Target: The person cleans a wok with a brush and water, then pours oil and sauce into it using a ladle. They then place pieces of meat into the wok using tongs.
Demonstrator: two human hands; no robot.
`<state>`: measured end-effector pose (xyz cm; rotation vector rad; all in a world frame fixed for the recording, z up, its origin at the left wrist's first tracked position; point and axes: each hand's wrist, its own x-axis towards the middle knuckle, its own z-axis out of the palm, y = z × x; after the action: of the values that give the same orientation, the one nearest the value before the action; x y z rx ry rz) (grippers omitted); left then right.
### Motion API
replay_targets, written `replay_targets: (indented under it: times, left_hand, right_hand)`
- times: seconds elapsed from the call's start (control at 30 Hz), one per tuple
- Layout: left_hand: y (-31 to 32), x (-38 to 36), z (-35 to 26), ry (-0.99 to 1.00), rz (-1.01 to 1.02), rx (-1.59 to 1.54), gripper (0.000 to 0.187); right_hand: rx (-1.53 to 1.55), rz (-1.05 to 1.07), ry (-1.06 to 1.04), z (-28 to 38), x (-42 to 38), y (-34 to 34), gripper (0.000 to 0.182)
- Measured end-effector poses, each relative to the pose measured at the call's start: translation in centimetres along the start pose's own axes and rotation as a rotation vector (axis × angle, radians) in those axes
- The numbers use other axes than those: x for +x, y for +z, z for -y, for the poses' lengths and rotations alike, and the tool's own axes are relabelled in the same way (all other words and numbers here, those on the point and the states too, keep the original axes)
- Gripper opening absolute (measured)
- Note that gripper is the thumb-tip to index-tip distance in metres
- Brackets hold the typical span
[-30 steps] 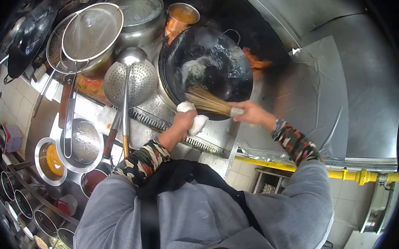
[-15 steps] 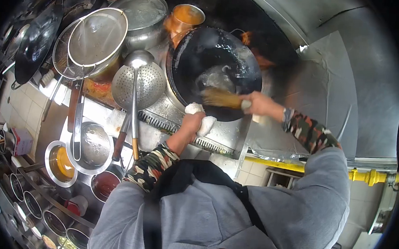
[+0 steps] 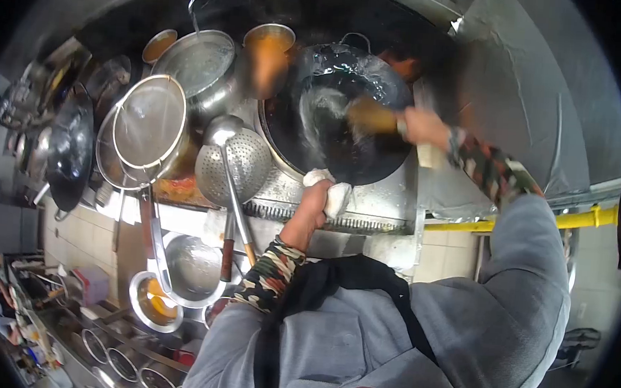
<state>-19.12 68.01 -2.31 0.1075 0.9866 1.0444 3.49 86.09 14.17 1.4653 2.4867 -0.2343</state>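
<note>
A black wok [image 3: 384, 156] sits on the burner, with swirling, glistening water inside. My left hand [image 3: 313, 205] is closed around a folded white cloth [image 3: 336, 199] at the wok's near rim; the part of the rim under the cloth is hidden. Gripped in my right hand [image 3: 425, 128] is a straw-coloured wok brush [image 3: 373, 117], blurred by motion. Its bristles are over the wet inside of the wok, right of its middle, though the blur hides whether they touch the metal.
Left of the wok, a perforated skimmer [image 3: 233, 171] lies with a ladle [image 3: 223, 130] across it. Farther left are wire-mesh strainers [image 3: 149, 124] and a large steel pot [image 3: 220, 99]. Flames [image 3: 267, 60] rise behind. A metal bowl [image 3: 196, 269] and a yellow gas pipe [image 3: 579, 220] are nearer.
The brush has swept from the wok's near side toward the far right, and the water has spread into a wider swirl. My left hand stays at the rim with the cloth. The view has shifted.
</note>
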Motion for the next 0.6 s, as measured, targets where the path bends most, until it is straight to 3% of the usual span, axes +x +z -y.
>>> replay_targets:
  times: [0.07, 0.1, 0.17, 0.23, 0.3, 0.37, 0.43, 0.47, 0.53, 0.6]
  left_hand:
    - [-0.6, 0.5, 0.2, -0.054, 0.063, -0.026, 0.024]
    - [-0.4, 0.1, 0.4, -0.055, 0.054, -0.012, 0.024]
    - [0.3, -0.9, -0.5, -0.057, 0.062, -0.009, 0.026]
    - [1.1, -2.2, -1.5, -0.151, 0.031, 0.066, 0.026]
    - [0.2, -1.1, -0.9, -0.092, 0.086, 0.039, 0.024]
    - [0.4, -1.4, -1.2, -0.083, 0.073, 0.018, 0.022]
    - [0.8, -1.5, -1.6, -0.077, 0.049, -0.009, 0.019]
    - [1.2, -1.4, -1.6, -0.053, 0.04, -0.031, 0.017]
    - [0.8, -1.2, -1.2, -0.048, 0.018, -0.007, 0.016]
    - [0.9, -1.1, -0.9, -0.005, -0.033, 0.028, 0.017]
  right_hand:
    - [0.084, -0.215, -0.005, -1.0, 7.0, 1.3, 0.048]
    - [0.25, -0.285, -0.19, 0.5, 9.3, 1.4, 0.046]
    - [0.883, -0.087, -0.019, 8.2, 7.2, 1.8, 0.052]
    - [1.097, 0.022, -0.069, 11.3, 4.9, 4.1, 0.06]
    - [0.866, 0.137, -0.187, 10.4, 0.3, 4.7, 0.062]
    - [0.623, -0.007, -0.56, 4.8, -3.4, 6.6, 0.061]
    - [0.319, 0.091, -0.353, -0.5, -6.1, 4.2, 0.062]
    - [0.324, 0.101, -0.351, -0.1, -6.5, 1.4, 0.062]
    - [0.32, 0.414, -0.185, 2.2, -6.0, -3.5, 0.062]
    - [0.518, 0.445, -0.384, 5.5, -2.1, -1.7, 0.063]
